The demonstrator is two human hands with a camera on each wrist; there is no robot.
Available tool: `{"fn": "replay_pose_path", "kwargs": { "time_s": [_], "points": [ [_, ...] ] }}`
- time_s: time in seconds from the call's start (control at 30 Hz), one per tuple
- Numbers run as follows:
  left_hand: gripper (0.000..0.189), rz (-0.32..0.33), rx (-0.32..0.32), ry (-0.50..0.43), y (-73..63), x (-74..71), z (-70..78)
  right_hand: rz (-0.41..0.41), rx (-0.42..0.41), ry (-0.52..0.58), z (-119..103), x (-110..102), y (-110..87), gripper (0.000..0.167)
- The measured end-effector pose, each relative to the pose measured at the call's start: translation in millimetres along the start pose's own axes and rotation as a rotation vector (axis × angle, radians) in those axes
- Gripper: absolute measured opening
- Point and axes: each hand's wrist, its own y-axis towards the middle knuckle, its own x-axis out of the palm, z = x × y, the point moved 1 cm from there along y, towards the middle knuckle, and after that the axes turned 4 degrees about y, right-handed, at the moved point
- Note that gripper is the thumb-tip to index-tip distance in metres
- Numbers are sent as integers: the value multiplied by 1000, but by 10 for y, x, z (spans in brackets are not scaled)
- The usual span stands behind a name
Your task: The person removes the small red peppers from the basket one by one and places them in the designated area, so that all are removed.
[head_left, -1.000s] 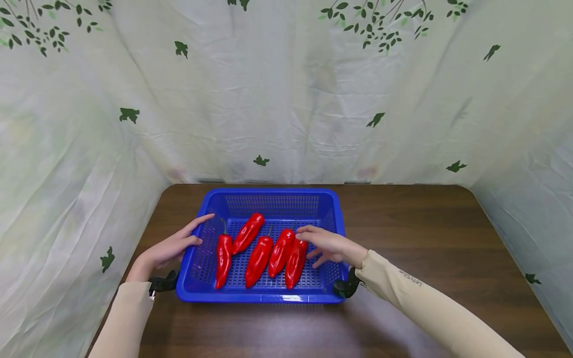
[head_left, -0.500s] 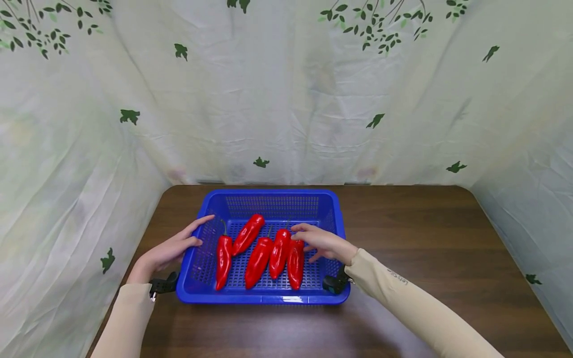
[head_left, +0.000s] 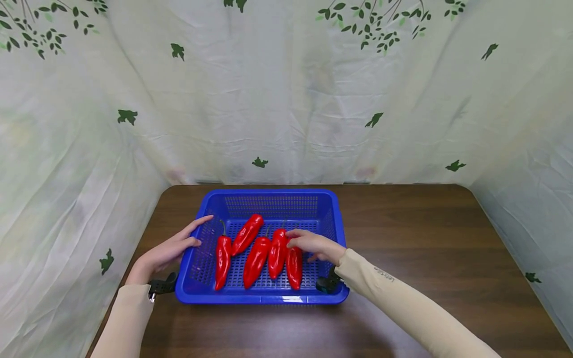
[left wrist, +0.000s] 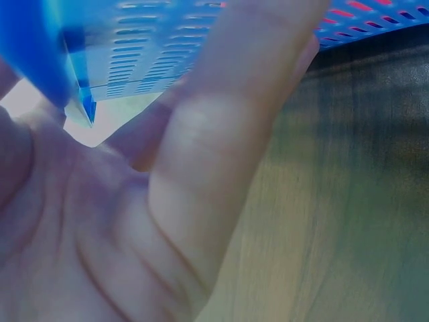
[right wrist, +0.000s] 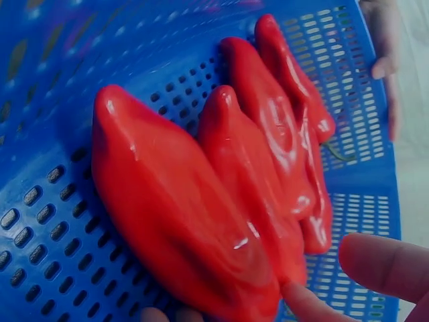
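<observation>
A blue perforated plastic basket (head_left: 268, 300) holds several glossy red peppers with thin stems. My left hand (head_left: 167, 251) grips the basket's left wall, one finger stretched along the rim; in the left wrist view its fingers (left wrist: 204, 154) pass beside the slotted blue wall. Over the stem end of the rightmost pepper (head_left: 294, 268) is my right hand (head_left: 318, 246), fingers spread and bent downward. In the right wrist view one fingertip (right wrist: 308, 303) touches between that pepper (right wrist: 174, 208) and its neighbour (right wrist: 248, 174). Another finger stays apart from the peppers.
The basket stands on a dark brown wooden table (head_left: 416, 238) whose surface extends to the right. A pale cloth (head_left: 286, 99) printed with green leaves and birds hangs behind and along both sides. Another red pepper (head_left: 223, 261) lies near the basket's left wall.
My right hand has moved left and lower onto the rightmost pepper. That pepper and its neighbour have turned and shifted slightly. My left hand keeps its place on the basket.
</observation>
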Motion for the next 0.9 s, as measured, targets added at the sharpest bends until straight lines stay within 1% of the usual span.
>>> {"fn": "replay_pose_path", "kwargs": {
  "time_s": [0.2,0.4,0.6,0.77,0.8,0.9],
  "points": [
    [65,2,2,2,-2,-3,-1,13,-15,-29,17,11,26,43],
    [64,4,3,-2,-3,7,1,36,-83,-16,63,-6,37,40],
    [65,4,9,-3,4,6,-26,25,-158,6,70,-32,16,34],
    [65,6,15,-4,8,1,-40,28,-186,48,64,-38,21,35],
    [65,6,16,-6,9,0,-41,38,-178,54,49,-27,15,37],
    [65,8,16,-6,11,0,-40,48,-198,40,52,-22,45,39]
  ]
}}
